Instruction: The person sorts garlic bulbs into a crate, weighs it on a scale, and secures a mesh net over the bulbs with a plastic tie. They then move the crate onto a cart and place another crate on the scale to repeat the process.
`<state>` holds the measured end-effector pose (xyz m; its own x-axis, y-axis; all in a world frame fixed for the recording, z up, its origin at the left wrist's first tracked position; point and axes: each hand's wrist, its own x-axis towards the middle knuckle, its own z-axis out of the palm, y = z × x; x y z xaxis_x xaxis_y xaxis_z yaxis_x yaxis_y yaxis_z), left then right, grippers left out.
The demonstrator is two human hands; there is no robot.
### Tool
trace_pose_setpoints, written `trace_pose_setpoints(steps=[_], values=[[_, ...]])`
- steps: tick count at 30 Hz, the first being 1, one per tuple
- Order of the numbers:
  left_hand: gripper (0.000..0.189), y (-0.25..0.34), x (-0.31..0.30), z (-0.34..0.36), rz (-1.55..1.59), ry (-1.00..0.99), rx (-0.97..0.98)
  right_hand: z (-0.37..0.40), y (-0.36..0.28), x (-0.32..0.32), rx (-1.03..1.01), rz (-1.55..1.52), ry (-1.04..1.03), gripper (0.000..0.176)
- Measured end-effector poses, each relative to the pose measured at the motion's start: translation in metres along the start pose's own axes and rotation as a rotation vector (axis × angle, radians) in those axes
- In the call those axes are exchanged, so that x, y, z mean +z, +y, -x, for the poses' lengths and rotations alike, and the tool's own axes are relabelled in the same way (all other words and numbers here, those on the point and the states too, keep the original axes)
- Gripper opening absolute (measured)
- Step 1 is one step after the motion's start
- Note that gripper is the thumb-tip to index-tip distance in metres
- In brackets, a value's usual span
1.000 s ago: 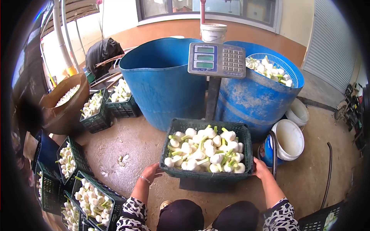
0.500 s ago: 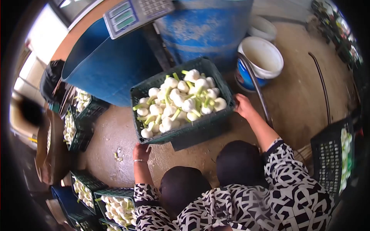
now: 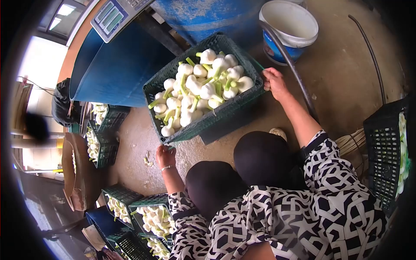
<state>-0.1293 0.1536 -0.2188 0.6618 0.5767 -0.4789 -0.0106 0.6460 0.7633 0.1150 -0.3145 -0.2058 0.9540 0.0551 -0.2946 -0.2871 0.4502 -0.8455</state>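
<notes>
A dark green plastic crate [image 3: 225,110] heaped with white garlic bulbs [image 3: 195,86] with green stem stubs sits tilted in view on the scale. By its right corner, my right hand [image 3: 276,84] is closed on a thin green cord [image 3: 261,66] that runs along the crate's edge. My left hand [image 3: 165,157], with a bracelet at the wrist, is closed just below the crate's near left corner. A bit of the same green shows at its fingers, which partly hide it. The scale's display [image 3: 110,18] stands beyond the crate.
A blue barrel [image 3: 199,19] and a large blue tub [image 3: 112,69] stand behind. To the right are a white bucket [image 3: 288,26], a curved dark bar [image 3: 288,60] and another crate [image 3: 383,151]. Several garlic crates [image 3: 151,201] line the left. Scraps [image 3: 148,159] lie on the wet floor.
The view has shifted, and the crate appears higher in it. Both hands have moved slightly off the crate's rim, and green cord now shows at the fingers.
</notes>
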Motion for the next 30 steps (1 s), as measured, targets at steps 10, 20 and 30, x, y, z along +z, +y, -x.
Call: trace_pose_setpoints(steps=[10,20,30], values=[[0.01,0.027,0.027,0.038,-0.41,-0.32,-0.025,0.003,-0.025,0.007,0.054,-0.06,0.0,0.007],[0.006,0.033,0.03,0.008,-0.559,0.086,-0.047,0.004,-0.064,0.074,-0.34,0.632,-0.059,0.016],[0.005,0.09,0.078,0.046,-0.634,0.042,0.078,0.003,-0.07,0.038,-0.124,0.647,-0.048,0.013]])
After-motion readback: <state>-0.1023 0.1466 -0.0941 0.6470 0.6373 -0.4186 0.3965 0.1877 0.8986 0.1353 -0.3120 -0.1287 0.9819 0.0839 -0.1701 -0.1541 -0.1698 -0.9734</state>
